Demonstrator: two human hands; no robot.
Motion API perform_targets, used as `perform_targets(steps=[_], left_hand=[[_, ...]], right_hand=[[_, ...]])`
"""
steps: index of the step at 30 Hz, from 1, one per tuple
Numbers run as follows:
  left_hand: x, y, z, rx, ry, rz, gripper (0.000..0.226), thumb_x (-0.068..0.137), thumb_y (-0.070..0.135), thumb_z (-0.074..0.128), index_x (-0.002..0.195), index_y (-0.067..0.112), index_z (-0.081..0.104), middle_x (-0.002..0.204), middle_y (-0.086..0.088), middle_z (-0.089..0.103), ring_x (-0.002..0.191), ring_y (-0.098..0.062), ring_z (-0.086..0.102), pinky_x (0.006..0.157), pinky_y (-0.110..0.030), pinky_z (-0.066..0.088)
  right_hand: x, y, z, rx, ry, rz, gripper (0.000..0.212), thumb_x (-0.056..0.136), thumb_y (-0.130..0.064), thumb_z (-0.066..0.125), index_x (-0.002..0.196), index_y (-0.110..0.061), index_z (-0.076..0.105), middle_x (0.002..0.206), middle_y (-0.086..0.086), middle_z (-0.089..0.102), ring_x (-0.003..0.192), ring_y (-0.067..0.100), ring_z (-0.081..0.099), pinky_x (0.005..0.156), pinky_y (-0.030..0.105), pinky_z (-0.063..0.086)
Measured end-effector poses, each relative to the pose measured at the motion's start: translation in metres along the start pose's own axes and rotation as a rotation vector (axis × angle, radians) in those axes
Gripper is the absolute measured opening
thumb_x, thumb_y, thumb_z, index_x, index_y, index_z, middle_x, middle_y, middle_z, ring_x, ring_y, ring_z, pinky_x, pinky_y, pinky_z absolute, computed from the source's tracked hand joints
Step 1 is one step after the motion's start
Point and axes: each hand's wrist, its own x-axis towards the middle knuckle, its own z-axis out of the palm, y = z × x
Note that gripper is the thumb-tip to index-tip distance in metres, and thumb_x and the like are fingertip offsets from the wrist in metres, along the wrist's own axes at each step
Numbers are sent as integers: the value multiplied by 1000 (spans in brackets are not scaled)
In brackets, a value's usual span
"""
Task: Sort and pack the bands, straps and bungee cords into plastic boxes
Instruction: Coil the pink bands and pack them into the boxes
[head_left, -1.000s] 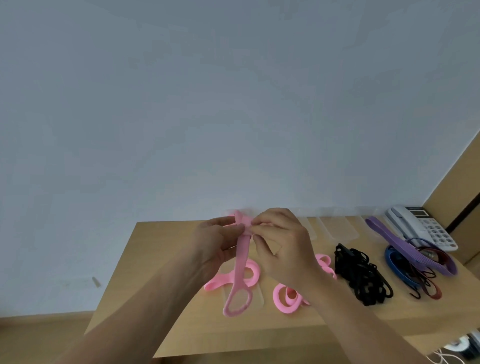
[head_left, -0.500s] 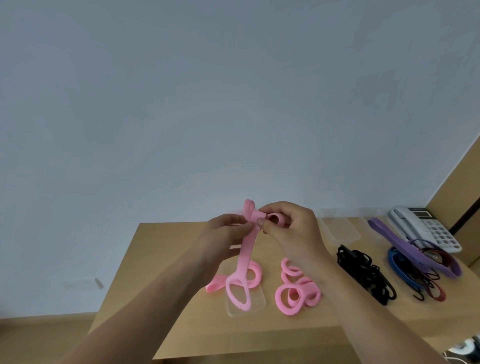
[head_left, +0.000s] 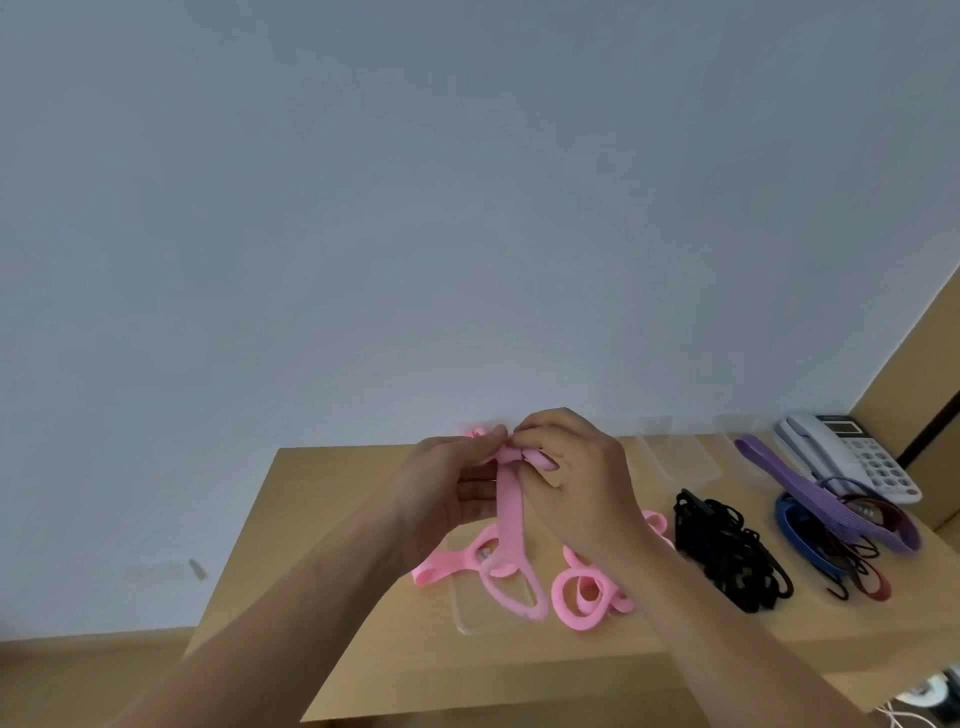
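A pink band is pinched at its rolled top by the left hand and the right hand, above the table centre. Judged soft, light, springy; the roll is best gripped. Black bands lie toward the right edge.

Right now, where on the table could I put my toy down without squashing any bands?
The bare table left of the hands, out to the left edge, looks free. So does the front strip below the pink bands. The right side is crowded: the black cords, the purple band with the blue one, and the phone.
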Motion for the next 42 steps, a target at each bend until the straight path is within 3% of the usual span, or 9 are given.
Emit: perform_targets(steps=[10, 14, 16, 19, 27, 33, 37, 40, 42], left_hand=[[1, -7, -6, -42, -1, 12, 22, 97, 7, 61, 114, 0, 73, 115, -23, 73, 106, -37, 70, 91, -40, 59], [1, -8, -4, 19, 75, 55, 29, 94, -6, 60, 121, -1, 67, 118, -24, 71, 112, -40, 68, 94, -43, 59], [0, -6, -4, 56, 112, 76, 34, 92, -10, 61, 124, 2, 65, 118, -22, 71, 110, -37, 69, 95, -43, 58], [-1, -5, -4, 55, 161, 75, 42, 89, -13, 64, 126, 7, 61, 118, -23, 70, 104, -34, 72, 92, -40, 59], [-6, -19, 0, 150, 63, -41, 25, 96, 30, 64, 110, 11, 73, 108, -11, 77, 104, -29, 72, 97, -51, 55], [-4, -11, 4, 64, 5, -65, 42, 95, 50, 61, 113, 15, 76, 115, -20, 73, 108, -39, 70, 94, -50, 56], [-4, -5, 6, 75, -33, -43, 41, 96, 45, 61, 116, 11, 76, 116, -19, 73, 105, -35, 71, 94, -44, 58], [-3, -5, 9, 41, -7, -31, 42, 94, 33, 68, 120, 1, 70, 119, -22, 71, 99, -35, 66, 96, -45, 53], [-2, -7, 12, -6, 43, -28, 44, 89, 23, 74, 120, -8, 65, 104, -22, 68, 82, -29, 58, 80, -38, 52]], right_hand=[[-5, -9, -2, 38, -52, 37, 19, 81, -2, 75, 90, -18, 80, 93, -3, 68, 88, 12, 66, 78, 26, 54], [-2, -5, -1, 34, -55, 225, 23, 87, -2, 70, 104, -17, 76, 101, -8, 69, 91, 6, 66, 80, 31, 57], [-1, -4, -4, 83, -161, 336, 28, 91, -11, 68, 112, -29, 73, 103, -17, 68, 95, 0, 64, 82, 25, 56], [2, -7, -9, 168, -271, 380, 39, 88, -13, 67, 89, -52, 70, 90, -28, 71, 90, -5, 64, 71, 10, 50], [1, -4, -14, 276, -109, 432, 18, 86, -9, 76, 89, -27, 75, 84, -18, 73, 83, 2, 68, 69, 14, 50], [-6, -2, -11, 182, -33, 296, 48, 75, 10, 69, 90, -36, 70, 89, -17, 72, 89, 8, 68, 76, 20, 53], [-9, 5, -8, 169, -29, 171, 35, 67, 14, 67, 89, -13, 74, 90, -7, 71, 87, 12, 68, 77, 27, 56], [-9, 8, -10, 173, -24, 124, 37, 65, 18, 68, 89, -9, 74, 92, -4, 70, 87, 8, 67, 78, 18, 53], [-10, 10, -14, 195, -46, 111, 40, 65, 20, 66, 89, -10, 75, 93, -4, 70, 86, 8, 67, 77, 15, 52]])
